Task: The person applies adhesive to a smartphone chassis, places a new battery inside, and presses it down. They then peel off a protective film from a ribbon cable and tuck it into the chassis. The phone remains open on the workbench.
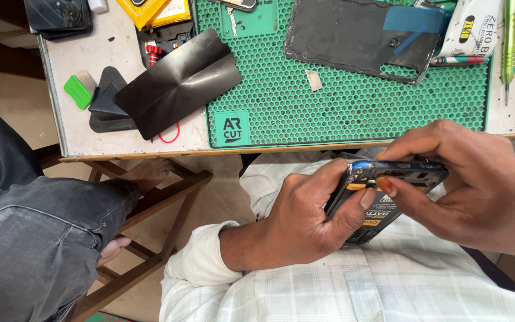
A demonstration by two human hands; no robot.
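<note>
I hold an opened smartphone with its back cover off, over my lap just in front of the table edge. My left hand grips its left end, thumb pressed on the frame. My right hand pinches the top edge of the phone, with thumb and forefinger on the frame. The phone's battery, with a black and orange label, shows between my hands. A dark detached back cover with a blue patch lies on the green honeycomb work mat.
A black flexible sheet, a green plastic pick and yellow packets lie on the table's left part. At the right are a white tube and a green screwdriver. Another person's leg in dark jeans is at the left.
</note>
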